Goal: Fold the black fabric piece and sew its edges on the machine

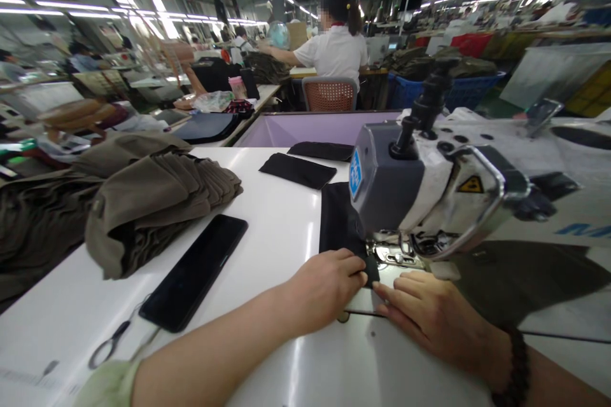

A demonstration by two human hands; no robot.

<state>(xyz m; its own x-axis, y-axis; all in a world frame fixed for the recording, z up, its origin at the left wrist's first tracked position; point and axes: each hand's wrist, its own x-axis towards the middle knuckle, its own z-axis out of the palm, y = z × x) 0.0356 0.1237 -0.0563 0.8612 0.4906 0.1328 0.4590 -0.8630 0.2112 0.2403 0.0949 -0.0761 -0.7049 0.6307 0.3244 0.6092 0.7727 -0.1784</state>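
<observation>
A black fabric piece (338,219) lies flat on the white table, its right edge at the needle area of the sewing machine (389,168). My left hand (329,283) rests on the near part of this fabric, fingers curled and closed over its edge. Just in front of the presser foot (398,254), my right hand (429,311) lies with its fingers stretched out. Its index fingertip touches the fabric's near corner; nothing shows in its grasp. Beyond the machine head lie two more black fabric pieces (298,170).
A stack of brown-grey fabric pieces (157,197) sits at left, beside a black phone (195,270) with a cord loop. Olive fabric (529,273) lies right of the machine. Ahead, a person in white (334,54) sits on a chair (329,94), near a blue crate (468,92).
</observation>
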